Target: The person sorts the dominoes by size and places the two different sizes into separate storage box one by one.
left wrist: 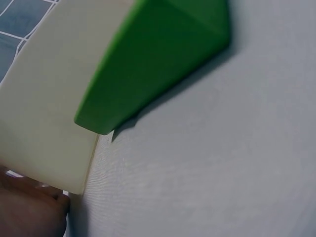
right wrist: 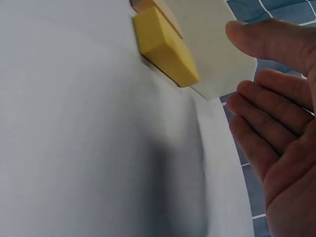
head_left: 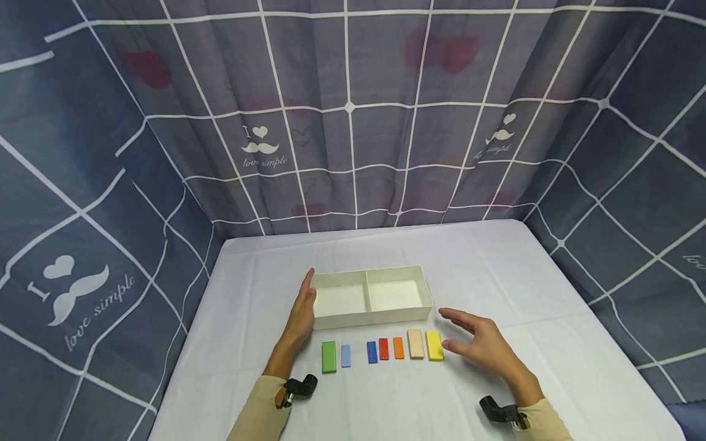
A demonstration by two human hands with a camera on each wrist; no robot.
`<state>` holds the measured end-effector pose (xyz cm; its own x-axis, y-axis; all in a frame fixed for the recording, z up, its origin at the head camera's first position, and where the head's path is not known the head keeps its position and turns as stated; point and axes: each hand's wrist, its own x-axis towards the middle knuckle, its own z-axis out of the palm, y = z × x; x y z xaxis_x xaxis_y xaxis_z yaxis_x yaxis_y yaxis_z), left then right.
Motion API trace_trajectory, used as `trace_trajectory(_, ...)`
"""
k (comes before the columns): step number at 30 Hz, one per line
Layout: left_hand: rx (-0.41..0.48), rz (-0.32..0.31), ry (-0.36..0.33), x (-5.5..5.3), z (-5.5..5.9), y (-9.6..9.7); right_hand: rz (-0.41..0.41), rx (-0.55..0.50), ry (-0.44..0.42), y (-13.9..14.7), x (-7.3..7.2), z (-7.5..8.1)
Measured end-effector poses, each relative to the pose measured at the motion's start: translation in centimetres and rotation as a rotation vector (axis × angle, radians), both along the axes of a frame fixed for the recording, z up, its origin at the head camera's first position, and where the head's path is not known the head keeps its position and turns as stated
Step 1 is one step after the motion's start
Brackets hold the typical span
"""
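Observation:
A cream box (head_left: 371, 318) with two compartments stands in the middle of the table. My left hand (head_left: 300, 312) lies along its left end, fingers extended; in the left wrist view its knuckles show at the box's lower corner. My right hand (head_left: 485, 346) hovers off the box's right end, thumb and fingers spread, holding nothing. Closest to it is the yellow block (head_left: 434, 345). In a row before the box lie a green block (head_left: 328, 356), a light blue block (head_left: 345, 356), a dark blue block (head_left: 372, 352), a red block (head_left: 383, 349), an orange block (head_left: 398, 348) and a beige block (head_left: 415, 344).
White cloth covers the table (head_left: 469, 257). Dark checked curtains (head_left: 380, 141) rise behind it and on both sides. Each wrist wears a small black camera, such as the one on the left sleeve (head_left: 302, 386).

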<state>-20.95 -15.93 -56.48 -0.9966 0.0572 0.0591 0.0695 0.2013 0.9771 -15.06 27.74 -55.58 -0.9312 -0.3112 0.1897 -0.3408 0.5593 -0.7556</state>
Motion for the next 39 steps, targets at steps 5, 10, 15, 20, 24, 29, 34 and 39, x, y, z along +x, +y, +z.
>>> trace_trajectory(5,0.036,-0.012,-0.016,0.1,-0.1,-0.2,0.038,-0.029,-0.051,-0.3,0.2,-0.8)
trace_trajectory(10,0.052,-0.011,-0.028,0.1,-0.1,-0.2,0.078,-0.064,-0.07,-0.5,0.6,-1.5)
trace_trajectory(15,0.085,-0.023,-0.042,0.2,-0.3,-0.3,0.097,-0.071,-0.078,-0.9,1.2,-1.7)
trace_trajectory(20,0.109,-0.024,-0.054,0.2,-0.4,-0.3,0.056,-0.028,-0.109,-1.3,1.6,-1.9)
trace_trajectory(24,0.118,-0.02,-0.062,0.2,-0.4,-0.2,0.015,-0.003,-0.132,-1.4,1.7,-2.0)
trace_trajectory(29,0.122,-0.018,-0.063,0.1,-0.4,-0.2,-0.003,-0.003,-0.124,-1.4,1.6,-2.0)
trace_trajectory(34,0.123,-0.016,-0.061,0.2,-0.4,-0.1,-0.023,0.002,-0.125,-1.5,1.7,-2.2)
trace_trajectory(39,0.132,-0.008,-0.065,0.2,-0.5,0.0,-0.049,0.039,-0.112,-1.6,1.9,-2.1)
